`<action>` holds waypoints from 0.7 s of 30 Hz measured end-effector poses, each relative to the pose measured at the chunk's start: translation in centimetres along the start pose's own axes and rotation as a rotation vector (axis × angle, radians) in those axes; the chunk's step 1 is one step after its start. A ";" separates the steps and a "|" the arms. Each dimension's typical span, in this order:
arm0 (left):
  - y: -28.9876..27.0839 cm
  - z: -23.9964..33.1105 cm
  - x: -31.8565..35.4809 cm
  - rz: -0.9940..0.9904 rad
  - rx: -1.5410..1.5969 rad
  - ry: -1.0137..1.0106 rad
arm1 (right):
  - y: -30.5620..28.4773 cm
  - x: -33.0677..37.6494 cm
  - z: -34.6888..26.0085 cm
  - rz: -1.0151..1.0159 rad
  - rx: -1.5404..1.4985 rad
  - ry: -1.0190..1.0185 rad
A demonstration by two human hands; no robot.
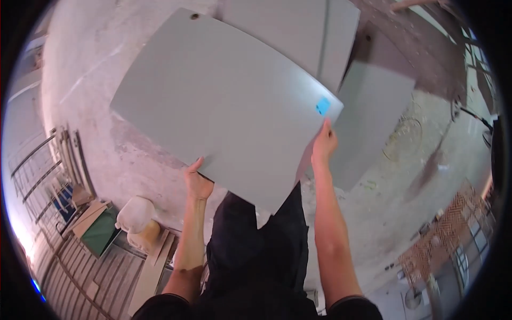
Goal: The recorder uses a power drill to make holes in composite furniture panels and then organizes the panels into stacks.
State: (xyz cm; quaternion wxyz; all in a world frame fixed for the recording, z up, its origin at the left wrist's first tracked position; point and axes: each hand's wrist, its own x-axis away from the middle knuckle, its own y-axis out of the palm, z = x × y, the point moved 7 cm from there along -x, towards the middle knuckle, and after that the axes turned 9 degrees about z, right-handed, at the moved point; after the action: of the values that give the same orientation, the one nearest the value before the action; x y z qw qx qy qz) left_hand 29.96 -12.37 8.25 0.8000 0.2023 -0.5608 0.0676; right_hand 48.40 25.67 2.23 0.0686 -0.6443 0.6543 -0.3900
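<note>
Black trousers (258,261) nearest, flanked by two bare forearms. Just ahead, a grey panel (229,101), held out over the floor (381,218), overlapping the trousers with its near corner. Wide enough to stand in the way of much of the view below, with a dark round hole near its far left corner.

Left hand (198,180) closed on the near left edge, thumb up at the rim, fingers hidden underneath. Right hand (325,143) closed on the right edge, one digit pointing up just below a blue sticker (323,106). Impossible to tell the exact curl of the hidden fingers.

Beyond the left forearm, pale planks (152,272), then a yellowish jug (145,236) close against a white jug (136,212). Just beside these, a green box (100,233), tilted, and a slatted grating (88,282) below it. Farther left, a dark metal rack (34,178).

To the right, past the right hand, another grey sheet (373,101), shaded at its far end, and thin yellow loops (402,138) beside it. Well apart at the right rim, a brown herringbone mat (440,237).

Farthest, behind the panel, a second grey sheet (298,32), partly covered; impossible to tell whether flat or propped.
</note>
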 end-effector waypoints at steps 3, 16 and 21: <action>1.1 -5.3 -1.2 -0.064 0.026 0.002 | -0.2 -5.6 -1.3 0.007 0.179 -0.118; 7.5 -22.3 -4.3 -0.269 -0.381 -0.314 | 1.7 -19.8 -11.5 -0.122 0.364 -0.434; 7.3 -23.0 -4.8 -0.306 -0.445 -0.316 | 1.6 -21.5 -10.2 -0.170 0.271 -0.447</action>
State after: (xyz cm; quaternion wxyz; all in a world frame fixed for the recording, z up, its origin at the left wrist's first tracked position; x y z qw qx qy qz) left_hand 45.83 4.08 -1.01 0.7285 0.1123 -0.6422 -0.2104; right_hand 44.50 49.00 -0.59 0.2638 -0.7520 0.5082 -0.3267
